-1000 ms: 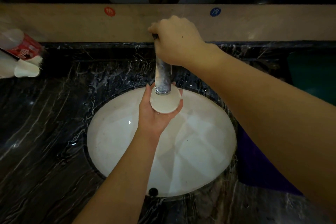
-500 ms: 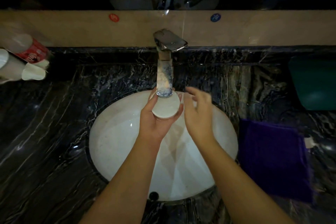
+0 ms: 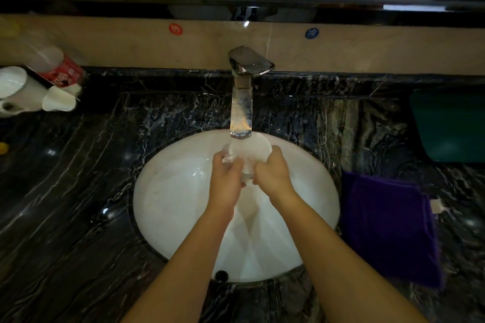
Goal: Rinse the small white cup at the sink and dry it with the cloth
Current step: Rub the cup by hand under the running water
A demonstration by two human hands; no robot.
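The small white cup [image 3: 253, 151] is under the chrome faucet [image 3: 241, 102], with water running over it and splashing. My left hand [image 3: 227, 178] grips the cup from the left. My right hand [image 3: 273, 173] holds it from the right, fingers wrapped on its rim. Both hands are over the white oval sink [image 3: 173, 207]. The purple cloth [image 3: 388, 225] lies flat on the counter right of the sink, apart from both hands.
The dark marble counter [image 3: 65, 217] surrounds the sink. At the far left lie a plastic bottle with a red label [image 3: 56, 68] and white paper cups [image 3: 59, 101]. A dark green container [image 3: 451, 126] stands at the right. A mirror runs along the back wall.
My right hand left the faucet handle and came down to the cup, now gripping it. Water now runs over the cup. The cup has tipped between both hands.
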